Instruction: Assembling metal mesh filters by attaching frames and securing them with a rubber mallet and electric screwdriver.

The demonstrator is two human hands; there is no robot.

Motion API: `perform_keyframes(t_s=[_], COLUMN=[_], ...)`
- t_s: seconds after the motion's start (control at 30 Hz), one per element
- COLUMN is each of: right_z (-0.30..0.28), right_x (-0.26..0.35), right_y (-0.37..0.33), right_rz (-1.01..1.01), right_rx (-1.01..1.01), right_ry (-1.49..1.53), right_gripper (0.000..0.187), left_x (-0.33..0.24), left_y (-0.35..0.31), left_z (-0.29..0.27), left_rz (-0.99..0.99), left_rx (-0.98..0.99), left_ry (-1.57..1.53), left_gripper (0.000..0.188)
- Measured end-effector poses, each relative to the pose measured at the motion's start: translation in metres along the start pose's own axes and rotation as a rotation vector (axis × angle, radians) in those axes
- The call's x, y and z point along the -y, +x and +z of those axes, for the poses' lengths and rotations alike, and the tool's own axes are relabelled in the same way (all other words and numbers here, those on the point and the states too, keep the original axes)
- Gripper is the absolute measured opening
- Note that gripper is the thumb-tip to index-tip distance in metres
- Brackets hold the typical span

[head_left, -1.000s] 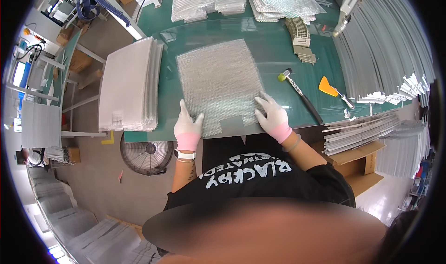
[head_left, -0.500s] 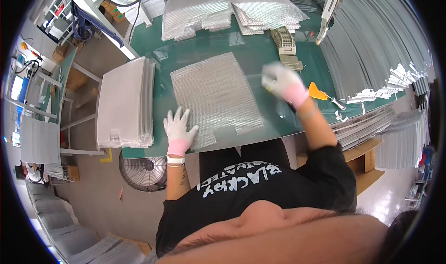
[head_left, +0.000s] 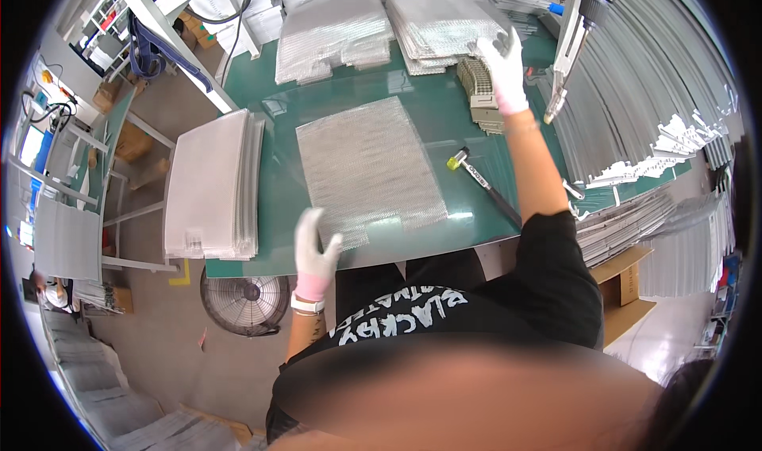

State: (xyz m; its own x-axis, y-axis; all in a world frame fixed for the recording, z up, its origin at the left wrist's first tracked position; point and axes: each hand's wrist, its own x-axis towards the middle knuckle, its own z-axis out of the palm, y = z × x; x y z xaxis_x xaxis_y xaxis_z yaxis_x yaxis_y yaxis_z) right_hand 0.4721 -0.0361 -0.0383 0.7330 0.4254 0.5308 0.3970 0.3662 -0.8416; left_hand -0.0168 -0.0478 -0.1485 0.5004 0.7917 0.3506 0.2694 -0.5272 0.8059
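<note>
A translucent, finely ribbed sheet (head_left: 369, 165) with a notched near edge lies flat on the green tabletop (head_left: 274, 157). My left hand (head_left: 314, 248), in a white glove with a pink cuff, is by its near left corner, fingers apart and slightly blurred. My right hand (head_left: 506, 74), gloved alike, reaches to the far right stack of similar sheets (head_left: 440, 26). Its thumb and fingers are spread at the stack's right corner; whether they touch it I cannot tell. A small mallet (head_left: 482, 183) with a yellow-green head lies left of my right forearm.
Another sheet stack (head_left: 329, 34) stands at the back, and a pile of pale panels (head_left: 210, 185) at the left. A row of olive-tan blocks (head_left: 478, 90) sits beside my right hand. A tool on an arm (head_left: 567, 70) hangs at right, before long grey strips (head_left: 643, 78).
My right hand has left the mallet, which now lies uncovered, and has moved away to the back stack. My left hand has lifted from the sheet's edge and shifted slightly nearer.
</note>
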Motion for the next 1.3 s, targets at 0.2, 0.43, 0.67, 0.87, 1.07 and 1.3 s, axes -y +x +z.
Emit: perform_keyframes(t_s=[0.2, 0.43, 0.67, 0.87, 1.07, 1.3], right_z=[0.014, -0.016, -0.024, -0.013, -0.008, -0.013], right_x=[0.08, 0.124, 0.105, 0.079, 0.05, 0.043], right_y=[-0.207, -0.257, -0.23, -0.237, -0.25, -0.248], right_rz=[-0.357, -0.264, 0.223, 0.255, 0.278, 0.233], right_rx=[0.329, 0.458, 0.649, 0.663, 0.748, 0.768], right_ry=[-0.319, -0.661, -0.606, -0.731, -0.91, -0.85], right_gripper=[0.111, 0.089, 0.081, 0.08, 0.074, 0.07], left_x=[-0.066, -0.071, -0.045, -0.018, 0.005, 0.008], left_y=[0.018, 0.017, 0.029, 0.051, 0.051, 0.052], left_z=[0.055, 0.027, 0.011, 0.016, 0.027, 0.028], left_rz=[-0.245, -0.183, -0.275, -0.131, -0.19, -0.192], left_rx=[0.303, -0.368, -0.327, -0.017, 0.064, 0.083], left_ry=[-1.082, -0.872, -0.44, 0.45, 0.598, 0.608], left_gripper=[0.072, 0.049, 0.068, 0.086, 0.085, 0.084])
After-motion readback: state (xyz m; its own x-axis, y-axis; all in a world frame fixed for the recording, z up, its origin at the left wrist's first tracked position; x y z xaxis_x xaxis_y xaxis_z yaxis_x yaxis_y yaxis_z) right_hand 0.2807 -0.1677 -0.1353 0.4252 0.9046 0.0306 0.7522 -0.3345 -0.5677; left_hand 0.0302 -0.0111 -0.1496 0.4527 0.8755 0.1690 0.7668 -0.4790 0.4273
